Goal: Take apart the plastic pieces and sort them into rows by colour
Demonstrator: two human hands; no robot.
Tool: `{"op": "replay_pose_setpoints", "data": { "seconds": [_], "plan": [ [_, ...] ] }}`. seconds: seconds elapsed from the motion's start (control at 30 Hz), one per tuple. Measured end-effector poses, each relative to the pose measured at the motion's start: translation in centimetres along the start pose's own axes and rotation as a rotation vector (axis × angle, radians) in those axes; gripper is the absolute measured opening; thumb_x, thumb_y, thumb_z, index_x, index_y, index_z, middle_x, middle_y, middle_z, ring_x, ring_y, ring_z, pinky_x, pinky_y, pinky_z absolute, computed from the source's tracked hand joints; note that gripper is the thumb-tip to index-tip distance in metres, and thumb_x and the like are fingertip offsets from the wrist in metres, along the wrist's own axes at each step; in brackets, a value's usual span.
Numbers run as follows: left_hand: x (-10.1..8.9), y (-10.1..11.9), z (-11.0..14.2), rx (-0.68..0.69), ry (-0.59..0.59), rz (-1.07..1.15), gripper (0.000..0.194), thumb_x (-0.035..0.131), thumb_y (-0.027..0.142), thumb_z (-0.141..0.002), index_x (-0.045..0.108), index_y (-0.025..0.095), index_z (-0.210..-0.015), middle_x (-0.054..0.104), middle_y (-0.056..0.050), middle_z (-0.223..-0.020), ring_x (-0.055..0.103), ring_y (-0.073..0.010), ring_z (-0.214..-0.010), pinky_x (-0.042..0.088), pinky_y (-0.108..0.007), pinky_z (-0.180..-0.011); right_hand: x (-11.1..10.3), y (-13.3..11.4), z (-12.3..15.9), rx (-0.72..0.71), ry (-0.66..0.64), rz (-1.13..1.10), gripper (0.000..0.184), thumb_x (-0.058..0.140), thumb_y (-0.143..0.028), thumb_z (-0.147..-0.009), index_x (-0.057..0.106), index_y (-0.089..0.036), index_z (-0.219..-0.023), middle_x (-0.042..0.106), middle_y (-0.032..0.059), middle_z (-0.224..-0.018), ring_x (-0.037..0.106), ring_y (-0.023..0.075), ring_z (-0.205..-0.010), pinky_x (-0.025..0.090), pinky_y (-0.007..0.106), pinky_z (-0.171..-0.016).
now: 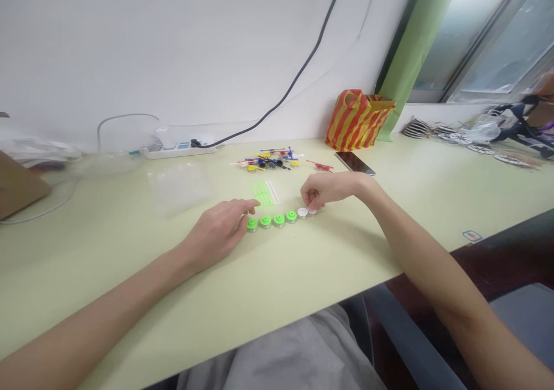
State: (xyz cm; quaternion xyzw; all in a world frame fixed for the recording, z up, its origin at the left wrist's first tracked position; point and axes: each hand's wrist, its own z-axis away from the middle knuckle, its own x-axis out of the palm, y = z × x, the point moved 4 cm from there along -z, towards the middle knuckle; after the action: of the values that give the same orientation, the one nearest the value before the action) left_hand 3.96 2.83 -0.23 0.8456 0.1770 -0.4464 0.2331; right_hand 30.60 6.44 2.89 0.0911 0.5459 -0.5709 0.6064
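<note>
A row of small round pieces with clear bases runs across the table in front of me. Several have green tops [279, 220]; at the right end are two with white tops [302, 212]. My right hand [322, 191] comes down on the last white-topped piece, its fingertips closed together around it and partly covering it. At the left end, my left hand [220, 225] has its index finger stretched out and its thumb beside the first green-topped piece [251, 224]. Just behind the row lie thin green sticks [261, 194] and white sticks [273, 192], set side by side.
A pile of blue, yellow, black and red small parts [270, 160] lies farther back, with red pieces [320, 165] beside it. Around them are a phone [355, 163], a striped bag [359, 122], a clear plastic bag [179, 188] and a power strip [179, 150] with a black cable.
</note>
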Motion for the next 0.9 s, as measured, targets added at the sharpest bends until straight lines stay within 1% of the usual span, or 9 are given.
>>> {"op": "replay_pose_setpoints", "data": {
  "seconds": [0.27, 0.43, 0.5, 0.53, 0.6, 0.63, 0.7, 0.77, 0.9],
  "plan": [
    [0.0, 0.0, 0.0, 0.009, 0.001, 0.003, 0.031, 0.041, 0.022, -0.099, 0.056, 0.022, -0.126, 0.073, -0.005, -0.106, 0.069, -0.0217, -0.096, 0.053, -0.037, -0.087, -0.2, 0.1, 0.4, 0.011, 0.006, 0.001, 0.026, 0.073, -0.043, -0.081, 0.068, -0.018, -0.082, 0.075, 0.0074, -0.088, 0.068, 0.0198, -0.079, 0.044, 0.028, -0.063],
    [-0.1, 0.1, 0.0, 0.008, 0.013, 0.002, 0.030, 0.041, 0.022, -0.100, 0.057, 0.022, -0.126, 0.073, -0.006, -0.106, 0.069, -0.0223, -0.097, 0.053, -0.037, -0.086, -1.3, 1.5, 0.2, -0.056, 0.129, -0.013, 0.020, 0.065, -0.040, -0.088, 0.062, -0.020, -0.089, 0.068, 0.0027, -0.076, 0.060, 0.0160, -0.068, 0.041, 0.027, -0.064],
    [-0.1, 0.1, 0.1, 0.016, 0.017, -0.002, 0.030, 0.040, 0.022, -0.101, 0.056, 0.021, -0.126, 0.073, -0.006, -0.105, 0.069, -0.0222, -0.096, 0.054, -0.037, -0.086, -1.9, 2.8, -0.7, -0.064, 0.267, -0.004, 0.016, 0.060, -0.035, -0.091, 0.059, -0.019, -0.087, 0.067, 0.0030, -0.076, 0.057, 0.0153, -0.067, 0.040, 0.027, -0.064],
    [-0.1, 0.1, 0.1, 0.020, 0.018, -0.004, 0.030, 0.040, 0.022, -0.101, 0.056, 0.021, -0.126, 0.073, -0.006, -0.105, 0.069, -0.0221, -0.096, 0.054, -0.037, -0.086, -2.1, 3.7, -1.3, -0.035, 0.374, 0.024, 0.013, 0.058, -0.031, -0.091, 0.059, -0.019, -0.087, 0.067, 0.0041, -0.079, 0.057, 0.0156, -0.069, 0.039, 0.027, -0.065],
    [-0.1, 0.0, 0.1, 0.029, 0.020, -0.010, 0.030, 0.040, 0.021, -0.101, 0.056, 0.022, -0.127, 0.073, -0.005, -0.106, 0.070, -0.0221, -0.097, 0.054, -0.037, -0.086, -2.8, 5.7, -2.4, 0.097, 0.682, 0.127, 0.008, 0.057, -0.023, -0.090, 0.061, -0.017, -0.093, 0.068, 0.0076, -0.090, 0.057, 0.0176, -0.077, 0.038, 0.027, -0.068],
    [-0.1, 0.0, 0.2, 0.034, 0.022, -0.013, 0.031, 0.040, 0.021, -0.101, 0.055, 0.022, -0.127, 0.072, -0.005, -0.106, 0.069, -0.0221, -0.097, 0.054, -0.037, -0.086, -2.8, 6.5, -3.0, 0.142, 0.808, 0.160, 0.013, 0.053, -0.019, -0.090, 0.062, -0.017, -0.100, 0.069, 0.0090, -0.095, 0.058, 0.0189, -0.082, 0.038, 0.028, -0.071],
    [-0.1, 0.0, 0.2, 0.048, 0.032, -0.019, 0.031, 0.040, 0.019, -0.101, 0.055, 0.022, -0.127, 0.072, -0.005, -0.106, 0.069, -0.0219, -0.097, 0.054, -0.036, -0.085, -2.6, 7.9, -4.1, 0.170, 0.969, 0.170, 0.026, 0.045, -0.012, -0.091, 0.061, -0.016, -0.112, 0.067, 0.0114, -0.104, 0.059, 0.0213, -0.091, 0.041, 0.029, -0.076],
    [-0.2, 0.0, 0.3, 0.059, 0.038, -0.023, 0.031, 0.040, 0.018, -0.101, 0.055, 0.022, -0.127, 0.072, -0.006, -0.106, 0.069, -0.0215, -0.097, 0.054, -0.036, -0.085, -2.3, 9.0, -5.0, 0.170, 1.043, 0.189, 0.032, 0.044, -0.009, -0.091, 0.062, -0.015, -0.117, 0.064, 0.0146, -0.110, 0.058, 0.0249, -0.100, 0.043, 0.032, -0.082],
    [-0.2, 0.1, 0.3, 0.063, 0.038, -0.030, 0.031, 0.039, 0.018, -0.102, 0.055, 0.021, -0.128, 0.072, -0.006, -0.106, 0.069, -0.0209, -0.095, 0.054, -0.036, -0.084, -1.9, 9.8, -6.2, 0.152, 1.096, 0.302, 0.042, 0.047, -0.009, -0.090, 0.062, -0.015, -0.129, 0.060, 0.0180, -0.121, 0.053, 0.0312, -0.114, 0.043, 0.040, -0.093]
  ]
}}
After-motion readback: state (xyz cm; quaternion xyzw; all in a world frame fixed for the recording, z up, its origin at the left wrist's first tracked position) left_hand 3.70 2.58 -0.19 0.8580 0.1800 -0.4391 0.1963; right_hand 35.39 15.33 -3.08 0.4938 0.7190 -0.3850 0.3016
